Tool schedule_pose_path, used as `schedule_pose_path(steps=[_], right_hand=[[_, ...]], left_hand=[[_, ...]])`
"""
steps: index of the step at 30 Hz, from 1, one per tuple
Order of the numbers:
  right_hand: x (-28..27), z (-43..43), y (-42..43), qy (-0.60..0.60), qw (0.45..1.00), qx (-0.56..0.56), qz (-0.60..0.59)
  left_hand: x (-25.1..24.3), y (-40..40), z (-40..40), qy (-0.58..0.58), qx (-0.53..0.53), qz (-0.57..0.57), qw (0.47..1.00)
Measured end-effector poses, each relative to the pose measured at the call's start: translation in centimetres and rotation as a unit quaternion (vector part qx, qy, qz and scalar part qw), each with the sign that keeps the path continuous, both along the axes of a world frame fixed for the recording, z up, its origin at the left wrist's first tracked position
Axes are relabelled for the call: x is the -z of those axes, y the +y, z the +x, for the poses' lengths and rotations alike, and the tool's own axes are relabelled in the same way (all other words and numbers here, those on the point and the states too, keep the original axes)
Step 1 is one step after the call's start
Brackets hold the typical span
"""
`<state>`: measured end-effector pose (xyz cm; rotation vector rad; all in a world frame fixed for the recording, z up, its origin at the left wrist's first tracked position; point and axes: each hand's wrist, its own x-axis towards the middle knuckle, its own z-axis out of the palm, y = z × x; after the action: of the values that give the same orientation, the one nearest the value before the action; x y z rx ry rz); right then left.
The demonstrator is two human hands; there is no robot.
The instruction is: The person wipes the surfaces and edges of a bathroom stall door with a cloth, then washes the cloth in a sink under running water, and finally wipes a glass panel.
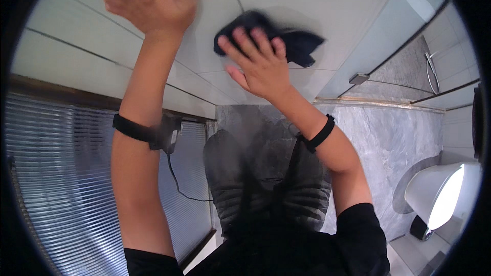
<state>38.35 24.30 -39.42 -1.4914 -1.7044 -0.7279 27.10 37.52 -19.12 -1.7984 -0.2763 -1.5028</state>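
Note:
Under the spread fingers of my right hand (261, 61) a dark cloth (268, 30) lies pressed flat to the pale tiled wall (330, 11). One loose corner of the cloth sticks out to the right of my fingers. My left hand (153, 0) is raised at the top left, near the wall, with its thumb apart; the frame's top edge cuts off the fingertips. I see nothing in it. Black straps (134, 128) circle both forearms, and the left one carries a small device (167, 136) with a cable.
On the left stands a ribbed glass door (96, 161) with a dark frame. To the right are a glass shower panel (368, 38) with a metal hinge (359, 79) and a shower hose (432, 73). A white toilet (429, 188) stands on the grey marbled floor (372, 149).

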Motion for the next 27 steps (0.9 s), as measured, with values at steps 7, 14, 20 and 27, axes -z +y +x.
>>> schedule_pose_path(steps=[7, 14, 20, 27], right_hand=[[26.9, 0.9, -0.6, 0.124, 0.72, -0.157, -0.664], [40.3, 2.4, -1.0, -0.151, 0.665, -0.101, -0.724], [33.4, -3.8, 3.0, -0.293, 0.789, -0.207, -0.5], [6.2, -7.9, 4.3, -0.176, 0.955, -0.176, -0.162]], left_hand=[[0.1, 2.2, -0.2, -0.01, -0.09, 0.088, 0.992], [-1.9, 5.5, -0.4, 0.007, -0.055, 0.225, 0.973], [0.7, 2.8, 1.9, -0.05, 0.023, 0.117, 0.992], [-0.4, 3.5, -0.2, -0.054, -0.076, 0.176, 0.98]])
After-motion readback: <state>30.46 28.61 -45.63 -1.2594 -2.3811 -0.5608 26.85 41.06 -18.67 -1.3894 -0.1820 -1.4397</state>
